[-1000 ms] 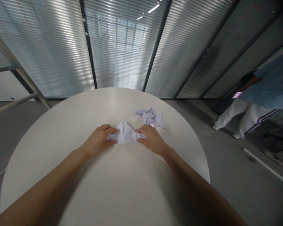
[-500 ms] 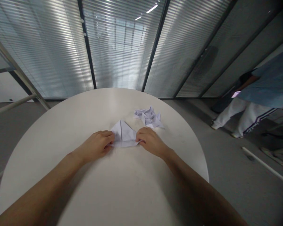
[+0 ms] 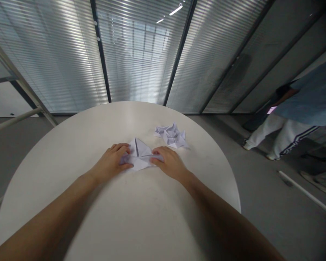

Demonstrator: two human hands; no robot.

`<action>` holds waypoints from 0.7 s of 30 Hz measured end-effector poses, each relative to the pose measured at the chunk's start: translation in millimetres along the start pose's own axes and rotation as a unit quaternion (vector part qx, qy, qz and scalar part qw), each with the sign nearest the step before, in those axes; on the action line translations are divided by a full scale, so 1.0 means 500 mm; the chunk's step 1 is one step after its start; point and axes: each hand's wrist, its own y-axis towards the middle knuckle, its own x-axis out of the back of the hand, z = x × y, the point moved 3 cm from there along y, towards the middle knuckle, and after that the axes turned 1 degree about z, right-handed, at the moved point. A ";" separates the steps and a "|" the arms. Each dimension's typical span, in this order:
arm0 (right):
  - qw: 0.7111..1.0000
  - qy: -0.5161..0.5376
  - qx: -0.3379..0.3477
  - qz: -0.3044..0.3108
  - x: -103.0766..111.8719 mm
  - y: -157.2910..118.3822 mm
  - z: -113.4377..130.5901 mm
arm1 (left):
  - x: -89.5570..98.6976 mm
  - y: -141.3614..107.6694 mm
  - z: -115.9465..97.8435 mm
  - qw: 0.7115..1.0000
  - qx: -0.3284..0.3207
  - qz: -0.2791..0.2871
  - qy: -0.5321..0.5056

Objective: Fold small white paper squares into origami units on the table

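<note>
Folded paper (image 3: 139,165) pinched at both ends

I seem to be shaping a crease: my left hand (image 3: 110,165) pinches the left end between thumb and fingers, my right hand (image 3: 170,164) the right end, mid-table (image 3: 141,214). The next move likely calls for even pressure along the near flap. A second paper piece (image 3: 174,136) lies just beyond my right hand. Against half a second ago, the peak sits slightly further left and the near edge slants, no longer straight.
</note>
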 end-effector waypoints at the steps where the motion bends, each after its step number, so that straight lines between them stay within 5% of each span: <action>1: 1.000 0.013 -0.013 -0.006 -0.003 0.003 -0.002 | -0.001 0.001 0.004 1.000 0.016 -0.005 0.004; 8: 0.998 -0.038 -0.021 -0.040 -0.024 0.021 -0.007 | 0.012 0.004 -0.004 0.998 0.013 -0.017 0.058; 12: 0.980 0.084 -0.127 -0.131 -0.018 0.024 -0.042 | 0.026 -0.002 0.010 0.979 0.153 -0.128 -0.047; 15: 0.936 0.268 -0.130 -0.189 -0.012 0.022 -0.058 | 0.028 -0.006 0.010 0.903 0.225 -0.211 -0.299; 18: 0.874 0.410 -0.154 -0.210 -0.009 0.020 -0.051 | 0.029 -0.001 -0.007 0.806 0.223 -0.233 -0.496; 21: 0.825 0.483 -0.206 -0.209 -0.009 0.018 -0.032 | 0.038 0.003 -0.016 0.780 0.223 -0.258 -0.525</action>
